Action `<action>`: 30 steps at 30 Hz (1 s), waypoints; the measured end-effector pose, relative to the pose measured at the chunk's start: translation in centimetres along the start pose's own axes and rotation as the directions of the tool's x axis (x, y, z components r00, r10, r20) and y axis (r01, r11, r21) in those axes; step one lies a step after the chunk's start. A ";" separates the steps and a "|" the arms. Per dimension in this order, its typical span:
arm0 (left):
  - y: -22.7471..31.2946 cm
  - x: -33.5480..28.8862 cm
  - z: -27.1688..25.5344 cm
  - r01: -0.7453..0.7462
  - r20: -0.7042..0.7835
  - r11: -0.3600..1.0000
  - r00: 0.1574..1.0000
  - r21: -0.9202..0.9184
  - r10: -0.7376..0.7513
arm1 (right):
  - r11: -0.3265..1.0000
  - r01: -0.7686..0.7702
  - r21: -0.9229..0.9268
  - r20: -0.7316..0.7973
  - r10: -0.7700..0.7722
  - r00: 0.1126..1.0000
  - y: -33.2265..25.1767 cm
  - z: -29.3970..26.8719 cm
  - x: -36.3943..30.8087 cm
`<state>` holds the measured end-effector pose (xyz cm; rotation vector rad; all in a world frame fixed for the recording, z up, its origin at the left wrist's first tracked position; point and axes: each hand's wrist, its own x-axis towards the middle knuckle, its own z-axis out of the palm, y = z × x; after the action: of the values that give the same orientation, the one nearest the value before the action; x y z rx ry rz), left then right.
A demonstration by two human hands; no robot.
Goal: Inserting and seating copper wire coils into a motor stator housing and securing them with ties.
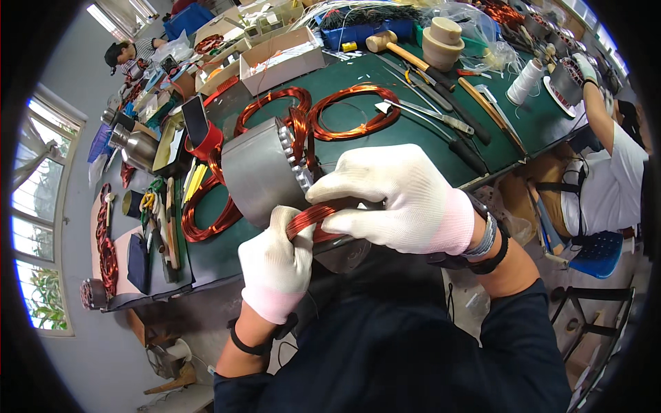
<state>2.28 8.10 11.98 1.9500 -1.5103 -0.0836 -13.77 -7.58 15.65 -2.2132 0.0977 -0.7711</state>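
I have a copper bundle (311, 218) in both hands, just in front of the stator (256, 168) and over the near edge of the table (215, 259). My left hand (274, 268) wears a white glove with a pink cuff; its fingers are closed around the bundle's left part, thumb and forefinger pressed in close. My right hand (399, 199), gloved the same way, pinches the bundle further right: the forefinger lies over it, the thumb under it, and they stand only as far apart as the wire is thick. I cannot tell how the rest of my right fingers curl, since the back of the hand hides them.

The stator, a grey drum, lies on its side with its toothed end facing right, near my right fingertips. More copper wire hangs at that end. One round coil (351, 135) lies beyond my right hand, and another loop (200, 235) rests to the left of the drum.

Farther out are a mallet (381, 43), a white spool (527, 82) and an open box (296, 74) with pale strips in it. To the left a phone (195, 118) leans in a red holder (206, 146), with a steel flask (139, 149) beside it. On my right a co-worker (607, 182) in a white top reaches for another stator (567, 81).
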 end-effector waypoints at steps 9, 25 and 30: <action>-1.0 0.5 0.9 -0.009 -0.093 0.977 0.996 -0.214 -0.011 | 0.914 0.168 -0.369 -0.202 -0.255 0.946 -0.4 5.2 -4.2; -1.1 1.5 -2.7 0.392 0.441 0.683 0.890 -0.616 -0.113 | 0.979 -0.131 -0.154 0.340 0.177 0.924 4.0 8.1 -6.9; -1.3 0.9 -2.2 0.689 0.640 0.402 0.718 -0.602 -0.273 | 0.914 0.133 -0.384 0.356 0.013 0.934 3.9 8.3 -9.1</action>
<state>4.57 8.49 13.29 1.5089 -0.7442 -1.3699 -15.88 -2.16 4.12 -2.7277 0.0077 -0.3940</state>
